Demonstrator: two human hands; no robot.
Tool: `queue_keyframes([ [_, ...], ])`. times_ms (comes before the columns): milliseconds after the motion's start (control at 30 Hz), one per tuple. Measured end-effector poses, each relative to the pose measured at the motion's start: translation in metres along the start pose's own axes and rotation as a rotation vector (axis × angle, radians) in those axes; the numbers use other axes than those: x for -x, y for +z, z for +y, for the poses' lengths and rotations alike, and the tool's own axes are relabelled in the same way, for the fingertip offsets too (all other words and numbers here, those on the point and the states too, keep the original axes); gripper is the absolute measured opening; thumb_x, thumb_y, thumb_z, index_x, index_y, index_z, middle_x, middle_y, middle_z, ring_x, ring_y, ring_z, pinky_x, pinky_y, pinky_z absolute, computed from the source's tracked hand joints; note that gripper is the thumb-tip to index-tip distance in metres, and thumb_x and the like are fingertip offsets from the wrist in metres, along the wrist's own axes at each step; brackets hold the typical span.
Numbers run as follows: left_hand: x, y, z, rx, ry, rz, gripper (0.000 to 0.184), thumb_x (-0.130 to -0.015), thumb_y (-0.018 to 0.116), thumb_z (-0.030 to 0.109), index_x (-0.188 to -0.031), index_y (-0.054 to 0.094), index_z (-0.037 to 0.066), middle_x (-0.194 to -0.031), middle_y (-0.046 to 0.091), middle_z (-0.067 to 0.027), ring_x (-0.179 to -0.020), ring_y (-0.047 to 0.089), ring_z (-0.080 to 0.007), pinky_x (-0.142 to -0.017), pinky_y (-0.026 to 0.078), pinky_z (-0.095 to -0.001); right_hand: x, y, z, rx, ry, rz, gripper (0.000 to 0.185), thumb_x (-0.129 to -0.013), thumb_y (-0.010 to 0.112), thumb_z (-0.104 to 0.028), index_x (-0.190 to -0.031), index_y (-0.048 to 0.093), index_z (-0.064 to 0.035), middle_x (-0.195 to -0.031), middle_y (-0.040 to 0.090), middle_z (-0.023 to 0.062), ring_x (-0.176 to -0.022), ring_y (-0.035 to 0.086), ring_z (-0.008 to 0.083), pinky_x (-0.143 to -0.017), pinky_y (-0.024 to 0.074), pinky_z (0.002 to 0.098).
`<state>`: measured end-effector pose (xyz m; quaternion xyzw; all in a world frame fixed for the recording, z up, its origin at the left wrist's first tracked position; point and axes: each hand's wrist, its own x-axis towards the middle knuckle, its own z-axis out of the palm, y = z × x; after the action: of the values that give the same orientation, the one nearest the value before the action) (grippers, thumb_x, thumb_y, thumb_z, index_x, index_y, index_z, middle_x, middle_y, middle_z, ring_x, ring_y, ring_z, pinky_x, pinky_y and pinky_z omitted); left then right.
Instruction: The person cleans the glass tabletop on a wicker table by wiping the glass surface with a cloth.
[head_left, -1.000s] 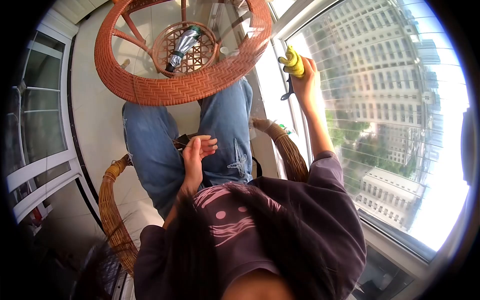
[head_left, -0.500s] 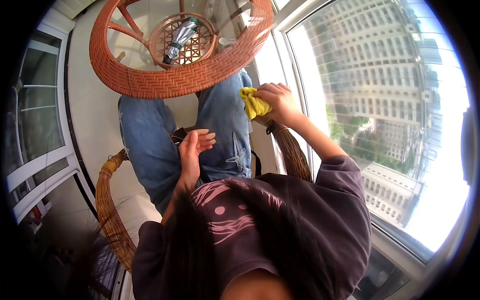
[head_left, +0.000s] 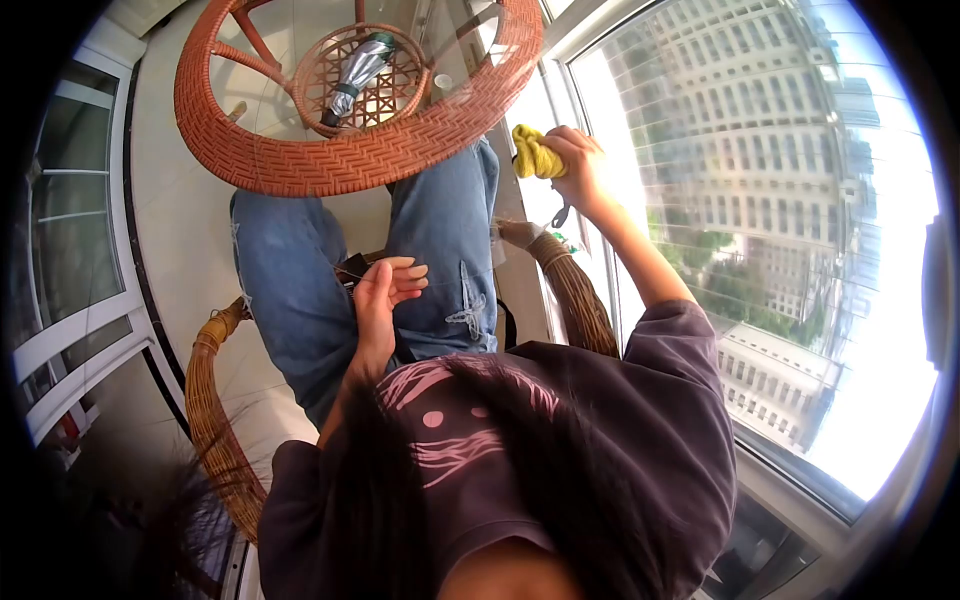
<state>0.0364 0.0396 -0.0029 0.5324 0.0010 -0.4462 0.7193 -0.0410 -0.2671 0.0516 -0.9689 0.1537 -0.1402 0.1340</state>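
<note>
At the right, beside the window frame, my right hand is closed around a bunched yellow cloth, which sticks out past the fingers to the left. My left hand is raised over my lap, palm turned inward, its fingers loosely bent and the thumb apart; nothing can be made out in it. Just left of it, between my thighs, is a small dark object, partly hidden. My jeans show below the rim of the round woven table.
A glass-topped table with a woven red-brown rim stands ahead. On its lower wicker shelf lies a silver and dark green folded umbrella. Wicker armrests flank me. The large window is at the right, a glazed door at the left.
My right hand came down from the window frame with the yellow cloth, toward my knee, then moved partway back up and right. My left hand has barely moved.
</note>
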Motion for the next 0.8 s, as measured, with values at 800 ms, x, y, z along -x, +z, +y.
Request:
queue_keyframes([
  [800,-0.053,0.056,0.0,0.11,0.128,0.13,0.036,-0.092,0.037,0.031,-0.096,0.055,0.0,-0.087,0.064,-0.0128,-0.072,0.062,-0.0168,-0.065,0.048,-0.0247,-0.006,-0.014,-0.01,-0.126,0.005,-0.235,0.029,-0.067,0.06,-0.01,-0.096,0.06,-0.0089,-0.09,0.056,0.0052,-0.081,0.056,0.0267,-0.073,0.0447,0.0335],
])
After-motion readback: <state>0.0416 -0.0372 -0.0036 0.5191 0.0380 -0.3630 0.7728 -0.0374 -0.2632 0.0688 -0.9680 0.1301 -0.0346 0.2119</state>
